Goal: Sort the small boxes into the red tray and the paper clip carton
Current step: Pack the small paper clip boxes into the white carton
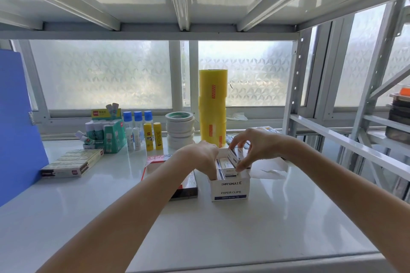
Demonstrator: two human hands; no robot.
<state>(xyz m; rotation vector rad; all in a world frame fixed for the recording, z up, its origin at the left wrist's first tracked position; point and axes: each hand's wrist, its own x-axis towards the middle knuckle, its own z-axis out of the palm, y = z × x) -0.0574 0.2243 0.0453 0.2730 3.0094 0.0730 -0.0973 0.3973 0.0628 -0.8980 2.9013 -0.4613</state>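
1. The white paper clip carton (229, 190) stands open on the white shelf (221, 239), near centre, with several small boxes (224, 172) packed inside.
2. The red tray (155, 163) lies just beside the carton at its 9 o'clock; the left forearm hides what it holds.
3. One small box (234, 156) sits tilted above the carton's far end, its long axis running from 11 toward 5 o'clock.
4. The right hand (255, 148) pinches this box between thumb and curled fingers.
5. The left hand (203, 156) is curled downward, fingertips dipping into the carton's left side; what they touch I cannot tell.
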